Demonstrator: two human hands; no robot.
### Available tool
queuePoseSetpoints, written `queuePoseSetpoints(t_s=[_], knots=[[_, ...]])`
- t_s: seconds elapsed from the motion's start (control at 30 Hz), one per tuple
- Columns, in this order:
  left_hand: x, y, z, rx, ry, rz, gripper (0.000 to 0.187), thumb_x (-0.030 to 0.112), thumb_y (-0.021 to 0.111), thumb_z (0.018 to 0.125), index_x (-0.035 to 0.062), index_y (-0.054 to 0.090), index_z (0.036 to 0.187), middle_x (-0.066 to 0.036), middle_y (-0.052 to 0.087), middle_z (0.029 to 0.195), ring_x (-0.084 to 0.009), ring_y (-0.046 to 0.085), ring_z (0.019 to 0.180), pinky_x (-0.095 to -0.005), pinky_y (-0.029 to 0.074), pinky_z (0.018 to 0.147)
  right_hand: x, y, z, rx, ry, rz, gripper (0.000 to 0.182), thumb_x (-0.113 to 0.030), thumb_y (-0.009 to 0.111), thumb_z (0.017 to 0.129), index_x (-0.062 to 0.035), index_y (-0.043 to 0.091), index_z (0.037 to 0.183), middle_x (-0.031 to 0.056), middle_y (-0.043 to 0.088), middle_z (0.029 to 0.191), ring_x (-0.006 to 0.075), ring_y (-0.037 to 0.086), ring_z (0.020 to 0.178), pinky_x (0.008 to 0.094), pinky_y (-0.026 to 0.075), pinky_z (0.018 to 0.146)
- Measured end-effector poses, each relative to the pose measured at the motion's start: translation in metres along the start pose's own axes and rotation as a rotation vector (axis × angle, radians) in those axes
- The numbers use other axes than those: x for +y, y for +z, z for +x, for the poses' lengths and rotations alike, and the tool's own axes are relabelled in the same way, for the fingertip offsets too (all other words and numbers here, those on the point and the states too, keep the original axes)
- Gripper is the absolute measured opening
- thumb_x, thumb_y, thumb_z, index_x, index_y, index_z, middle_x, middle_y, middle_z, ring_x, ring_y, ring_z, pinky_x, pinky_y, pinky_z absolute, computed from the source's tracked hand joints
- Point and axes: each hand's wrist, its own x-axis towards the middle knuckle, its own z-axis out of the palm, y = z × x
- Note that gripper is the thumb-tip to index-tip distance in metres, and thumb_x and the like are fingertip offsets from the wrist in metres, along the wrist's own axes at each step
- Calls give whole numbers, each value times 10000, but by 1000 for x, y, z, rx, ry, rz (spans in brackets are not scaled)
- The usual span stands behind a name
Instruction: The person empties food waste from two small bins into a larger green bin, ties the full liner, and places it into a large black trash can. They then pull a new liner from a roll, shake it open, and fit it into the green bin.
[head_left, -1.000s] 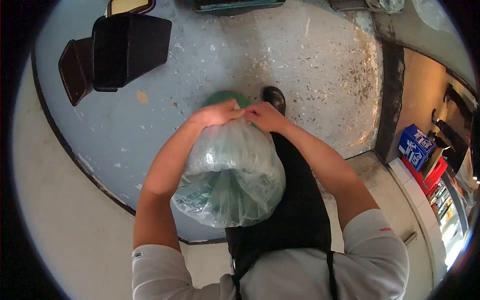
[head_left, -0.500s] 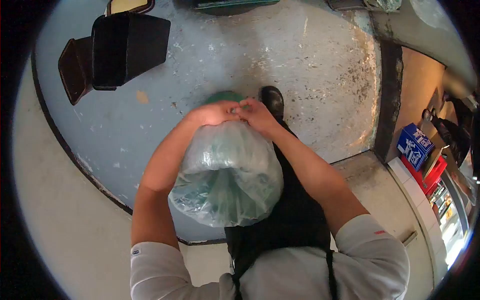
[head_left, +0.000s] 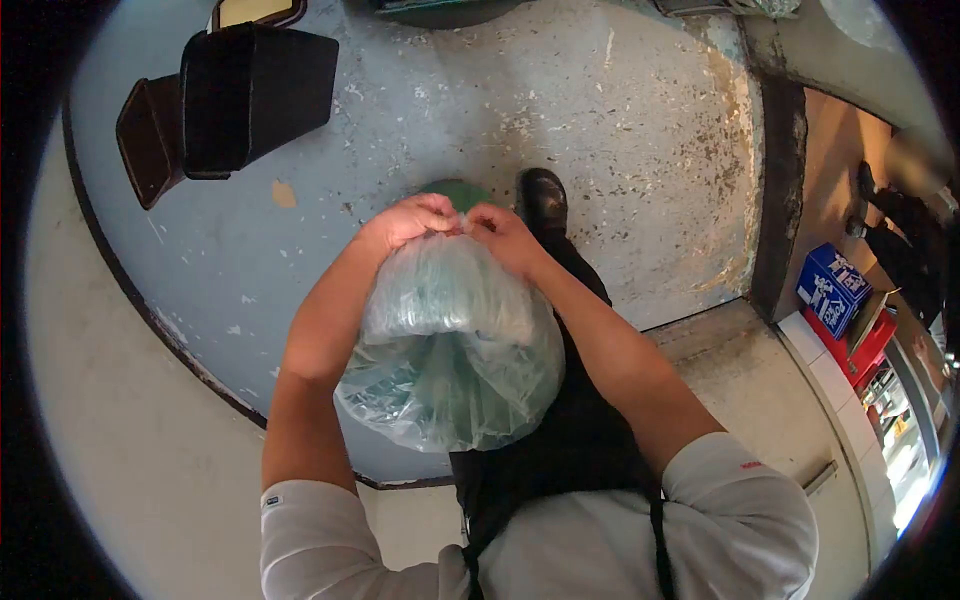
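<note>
A clear plastic bag (head_left: pixel 450 290) lines a green bin (head_left: pixel 458 192), its folds spread over the top and sagging in toward the middle. At the bin's far rim, my left hand (head_left: pixel 408 220) is closed with the bag's edge pinched in its fingers. Close beside it, my right hand (head_left: pixel 495 232) also pinches the gathered plastic. Between the fingertips a small bunch of the film shows. Most of the bin's body is hidden under the bag and my arms.
Two dark bins (head_left: pixel 260 100) stand at the upper left on worn grey floor. My black shoe (head_left: pixel 543 200) is just right of the bin. A blue box (head_left: pixel 832 290) sits on a red crate (head_left: pixel 868 355) at the right, near another person's dark-clothed legs (head_left: pixel 905 245).
My hands have drawn slightly apart, with a bit of plastic now visible between them. On the right, the other person's legs have shifted.
</note>
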Motion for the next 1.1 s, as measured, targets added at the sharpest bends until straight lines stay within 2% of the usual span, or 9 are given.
queuePoseSetpoints(t_s=[0.13, 0.2, 0.27, 0.3, 0.4, 0.5, 0.7, 0.8, 1.1], knots=[[9, 5, -12, 63, 56, 176, 152, 185, 724, 778, 70, 640, 832, -45, 630, 817, -147, 576, 765, -282, 464, 716, -13, -13, -1, -208, -134, -223, 160, -193, 612, 880, -46, 632, 942, 93, 632, 960, 200, 608, 865, 324, 476, 795], [9, 7, -9, 100, 190, 466, 155, 181, 710, 721, 60, 641, 790, -33, 621, 756, -147, 562, 699, -308, 469, 639, -26, -11, -7, -125, 71, -185, 202, -204, 540, 914, -40, 647, 967, 64, 628, 951, 166, 592, 874, 295, 465, 820], [18, 13, -6, 190, 330, 920, 125, 154, 671, 733, 46, 611, 716, -64, 618, 669, -119, 573, 670, -324, 465, 603, 23, -9, 8, -95, -292, -239, 221, -196, 500, 924, -66, 659, 1005, 78, 625, 987, 170, 587, 953, 319, 465, 857], [34, 24, -17, 153, 381, 972, 113, 128, 662, 736, 50, 595, 689, -113, 625, 675, -180, 613, 666, -358, 477, 611, 19, -1, 10, 25, 38, -83, 208, -157, 493, 919, -64, 657, 1007, 79, 630, 971, 180, 595, 903, 322, 474, 840], [26, 19, -8, 160, 874, 1311, 76, 65, 651, 743, 41, 586, 776, -150, 628, 787, -365, 593, 756, -434, 485, 699, 13, 8, 19, -24, 154, -133, 229, -196, 519, 931, -37, 635, 1049, 96, 645, 966, 199, 599, 895, 348, 487, 808], [31, 29, -16, 147, 753, 1237, 92, 49, 660, 763, 37, 579, 805, -157, 620, 828, -373, 582, 799, -459, 470, 730, 28, 4, 27, -157, 293, 101, 326, -307, 561, 930, -50, 632, 1118, 114, 659, 1036, 211, 604, 939, 363, 484, 821], [35, 30, -31, 264, 482, 1319, 264, 299, 573, 884, 40, 616, 854, -173, 618, 885, -410, 573, 857, -481, 463, 770, -6, 2, 21, -150, 275, -279, 516, -469, 583, 896, -64, 611, 1213, 124, 649, 1139, 240, 605, 1038, 395, 495, 874], [38, 26, -28, 261, 431, 1263, 232, 271, 593, 868, 41, 602, 842, -185, 612, 893, -407, 576, 897, -482, 462, 768, 13, 1, 43, -202, -73, -781, 383, -366, 533, 931, -13, 639, 1036, 206, 645, 1054, 360, 616, 959, 436, 478, 828], [38, 17, -33, 240, 383, 1146, 223, 223, 640, 864, 19, 585, 793, -173, 639, 822, -376, 618, 793, -448, 485, 718, 2, -8, 27, -249, 66, -486, 280, -271, 538, 934, 0, 611, 940, 210, 642, 924, 315, 618, 860, 420, 452, 739]])
